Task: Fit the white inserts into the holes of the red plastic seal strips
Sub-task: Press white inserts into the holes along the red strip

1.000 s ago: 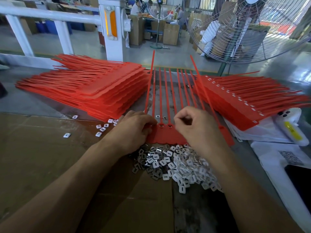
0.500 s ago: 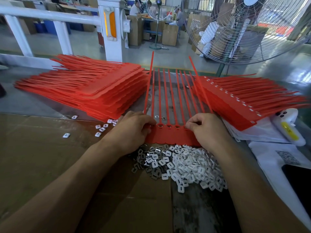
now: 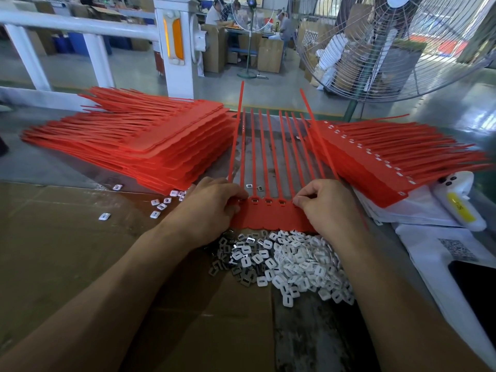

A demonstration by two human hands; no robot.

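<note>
Between the two hands, a red seal strip sheet (image 3: 271,217) lay flat on the table (image 3: 308,331), its long thin tails running away from the person toward the table's far edge. The left hand (image 3: 212,208) rested on the sheet's left end, its fingers (image 3: 236,196) curled down with the tips pressed at the row of holes, pinching that edge. The right hand (image 3: 324,205) sat on the sheet's right end, its fingers (image 3: 302,201) bent and the tips pinching at the hole row there; whether an insert was between them could not be told. Three holes between the hands showed inserts seated in them. Just below the sheet, touching its near edge, a loose heap of white inserts (image 3: 292,261) spread over the table and partly over a sheet of brown cardboard (image 3: 67,237). A few stray inserts (image 3: 161,205) lay on the cardboard left of the left hand. Beyond that hand, a tall stack of red seal strips (image 3: 150,143) was piled on the left, and a second stack (image 3: 397,157), with white inserts showing along its hole row, lay on the right, well apart from the first. A white bag (image 3: 418,208) lay under the right stack. A large wire-guard fan (image 3: 389,47) stood behind the table on the right.
</note>
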